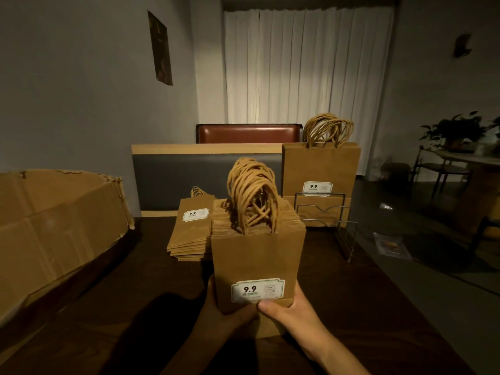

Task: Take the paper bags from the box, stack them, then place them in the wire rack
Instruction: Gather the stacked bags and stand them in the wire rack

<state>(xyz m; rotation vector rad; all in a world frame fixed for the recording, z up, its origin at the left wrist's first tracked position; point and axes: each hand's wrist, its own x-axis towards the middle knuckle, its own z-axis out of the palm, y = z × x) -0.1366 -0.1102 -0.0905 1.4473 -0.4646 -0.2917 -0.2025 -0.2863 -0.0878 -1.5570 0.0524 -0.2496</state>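
Both hands (224, 307) (286, 307) clasp kraft bag stack (255, 255) low; risks fanning, handles snagging wire rack (324, 212).

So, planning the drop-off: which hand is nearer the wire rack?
Right. The right hand grips the held stack's rack-side edge; the left hand grips its far edge, away from the wire rack.

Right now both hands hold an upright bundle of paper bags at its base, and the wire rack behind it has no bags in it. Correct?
Not quite. The head view shows bags already standing in the wire rack. Both hands, left and right, do hold the upright bundle at its base.
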